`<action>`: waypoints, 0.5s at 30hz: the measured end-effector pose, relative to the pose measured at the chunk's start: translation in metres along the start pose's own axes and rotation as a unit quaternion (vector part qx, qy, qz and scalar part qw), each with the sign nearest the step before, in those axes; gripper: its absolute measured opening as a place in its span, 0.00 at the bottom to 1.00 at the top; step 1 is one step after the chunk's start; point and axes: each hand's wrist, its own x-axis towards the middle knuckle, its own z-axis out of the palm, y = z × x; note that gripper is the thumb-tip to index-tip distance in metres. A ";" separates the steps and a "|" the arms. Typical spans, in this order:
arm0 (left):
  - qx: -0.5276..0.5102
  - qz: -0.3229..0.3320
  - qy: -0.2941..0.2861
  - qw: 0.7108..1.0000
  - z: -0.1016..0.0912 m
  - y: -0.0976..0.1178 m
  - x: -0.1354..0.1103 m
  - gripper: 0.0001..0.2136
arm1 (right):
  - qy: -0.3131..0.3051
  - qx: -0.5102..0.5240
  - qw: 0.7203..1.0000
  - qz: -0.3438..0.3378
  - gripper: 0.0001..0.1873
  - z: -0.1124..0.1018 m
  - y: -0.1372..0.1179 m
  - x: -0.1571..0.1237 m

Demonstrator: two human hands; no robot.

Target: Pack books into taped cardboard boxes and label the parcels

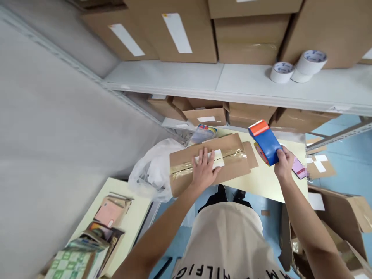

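A cardboard box (pixel 183 159) lies on the pale yellow table with clear tape along its top seam and a white label (pixel 218 158). My left hand (pixel 204 168) rests flat on top of it, fingers spread, partly covering the label. Off to the right, my right hand (pixel 283 164) grips a blue and orange tape dispenser (pixel 269 143), held up above the table and apart from the box. Another flat piece of cardboard (pixel 250 155) sticks out from under the box's right end.
A phone (pixel 298 168) lies at the table's right end. Left of the box sits a white plastic bag (pixel 155 170). Ahead, a metal shelf (pixel 188 79) carries large cartons and several tape rolls (pixel 281 72). An open carton (pixel 334 217) stands at lower right; a side table (pixel 130 209) holds packages.
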 end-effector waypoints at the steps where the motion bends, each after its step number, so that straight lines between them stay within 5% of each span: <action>1: 0.001 -0.017 0.004 1.000 0.000 -0.012 -0.007 0.30 | -0.031 0.017 0.999 -0.014 0.28 0.014 -0.022 0.008; 5: -0.017 -0.054 0.013 0.998 0.003 -0.061 -0.025 0.30 | -0.260 0.060 0.964 0.006 0.36 0.086 -0.082 0.026; 8: -0.078 -0.051 0.024 0.995 0.003 -0.083 -0.028 0.29 | -0.398 0.033 0.912 0.092 0.35 0.127 -0.092 0.033; 12: -0.266 -0.060 0.036 0.961 -0.001 -0.081 -0.024 0.26 | -0.427 -0.033 0.894 0.128 0.32 0.140 -0.075 0.042; 15: -0.498 -0.082 0.047 0.862 -0.007 -0.065 -0.013 0.25 | -0.400 -0.049 0.908 0.109 0.34 0.133 -0.062 0.047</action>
